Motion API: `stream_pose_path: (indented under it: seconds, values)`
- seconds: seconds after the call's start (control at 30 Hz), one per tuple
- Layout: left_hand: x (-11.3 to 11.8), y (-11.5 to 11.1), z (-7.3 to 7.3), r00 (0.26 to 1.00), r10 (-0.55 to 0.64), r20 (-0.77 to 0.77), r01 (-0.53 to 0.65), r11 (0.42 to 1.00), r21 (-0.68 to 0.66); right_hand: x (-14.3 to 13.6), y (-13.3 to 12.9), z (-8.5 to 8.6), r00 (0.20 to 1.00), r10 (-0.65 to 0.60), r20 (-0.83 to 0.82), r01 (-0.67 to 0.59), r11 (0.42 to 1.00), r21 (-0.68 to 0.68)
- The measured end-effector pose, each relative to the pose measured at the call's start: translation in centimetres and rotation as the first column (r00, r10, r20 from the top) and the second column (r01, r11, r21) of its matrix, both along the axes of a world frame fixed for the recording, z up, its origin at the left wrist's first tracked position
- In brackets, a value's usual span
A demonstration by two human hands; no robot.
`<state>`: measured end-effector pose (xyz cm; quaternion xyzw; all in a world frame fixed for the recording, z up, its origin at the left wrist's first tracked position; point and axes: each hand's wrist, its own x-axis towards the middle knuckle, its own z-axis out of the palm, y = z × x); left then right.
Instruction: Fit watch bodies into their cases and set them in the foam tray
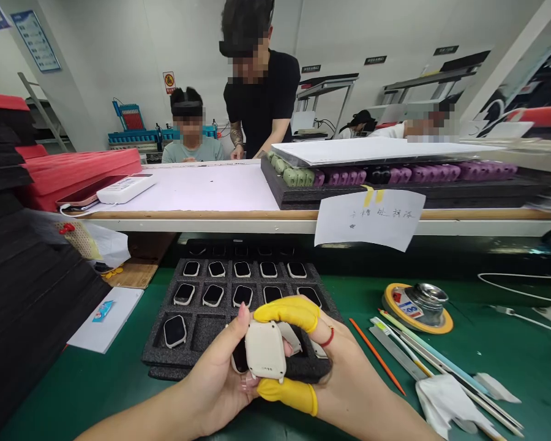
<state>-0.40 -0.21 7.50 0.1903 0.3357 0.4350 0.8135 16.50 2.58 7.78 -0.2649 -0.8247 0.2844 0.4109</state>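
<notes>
My left hand (pixel 223 367) and my right hand (pixel 321 349) hold an off-white watch case (pixel 266 350) between them, its plain side facing me. Small dark holes sit near its corners, and tiny print runs along the lower part. The left thumb presses its left edge. Yellow finger cots cover two right fingers, one above the case and one below it. Just left of the case, a dark screen partly shows; whether it lies in my left hand or the tray I cannot tell. Behind my hands is a black foam tray (pixel 165 343) with several dark-screened watches (pixel 175 331) in its compartments.
An orange stick (pixel 377 356), a metal ruler (pixel 397 354), a crumpled white cloth (pixel 441 401) and a tape roll (pixel 445 321) lie right. A shelf (pixel 202 222) crosses above the tray, bearing a foam tray of coloured parts (pixel 298 177). Black foam (pixel 37 318) is stacked left. Co-workers are beyond.
</notes>
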Motion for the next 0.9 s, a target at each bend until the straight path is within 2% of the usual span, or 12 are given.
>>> stream_pose_path:
  seconds: [0.2, 0.3, 0.37, 0.43, 0.5, 0.53, 0.6, 0.67, 0.73, 0.8, 0.87, 0.9]
  values:
    - [0.3, -0.4, 0.0, 0.995, 0.096, -0.038, -0.098, 0.994, -0.039, 0.0, 0.1, 0.1, 1.000, 0.022, -0.010, -0.020, 0.983, 0.182]
    - [-0.2, 0.1, 0.3, 0.970, 0.242, -0.001, -0.241, 0.970, 0.020, -0.2, 0.5, -0.6, 0.991, -0.060, -0.117, 0.077, 0.986, 0.146]
    - [-0.9, 0.6, 1.0, 0.922, 0.384, 0.040, -0.386, 0.919, 0.082, -0.6, 0.9, -1.6, 0.977, -0.131, -0.168, 0.146, 0.986, 0.083]
    - [-1.7, 1.1, 1.8, 0.864, 0.498, 0.067, -0.503, 0.855, 0.130, -1.3, 1.3, -2.8, 0.985, -0.163, -0.061, 0.166, 0.985, 0.053]
    - [-2.4, 1.4, 2.7, 0.828, 0.555, 0.080, -0.560, 0.810, 0.171, -2.0, 1.7, -3.8, 0.971, -0.120, 0.207, 0.110, 0.992, 0.056]
    - [-2.7, 1.4, 3.0, 0.826, 0.557, 0.085, -0.562, 0.805, 0.191, -2.2, 1.8, -4.1, 0.935, -0.082, 0.346, 0.068, 0.996, 0.050]
    - [-3.1, 1.4, 3.3, 0.863, 0.495, 0.105, -0.505, 0.829, 0.241, -2.3, 1.9, -4.4, 0.860, -0.021, 0.509, 0.007, 1.000, 0.029]
    - [-3.2, 1.4, 3.1, 0.921, 0.376, 0.104, -0.389, 0.866, 0.314, -1.9, 1.8, -4.1, 0.874, -0.037, 0.484, 0.012, 0.998, 0.055]
    - [-3.0, 1.5, 2.4, 0.963, 0.268, 0.024, -0.257, 0.886, 0.387, -1.2, 1.6, -3.4, 0.940, -0.125, 0.317, 0.084, 0.987, 0.140]
    - [-2.6, 1.7, 1.5, 0.973, 0.199, -0.120, -0.133, 0.901, 0.414, -0.5, 1.2, -2.5, 0.973, -0.209, 0.097, 0.186, 0.961, 0.204]
    - [-2.1, 1.8, 0.8, 0.968, 0.109, -0.225, -0.017, 0.928, 0.373, -0.1, 0.8, -1.7, 0.978, -0.207, -0.038, 0.210, 0.950, 0.233]
    - [-1.8, 1.8, 0.5, 0.971, 0.050, -0.235, 0.033, 0.940, 0.339, 0.0, 0.6, -1.3, 0.982, -0.184, -0.043, 0.189, 0.949, 0.251]
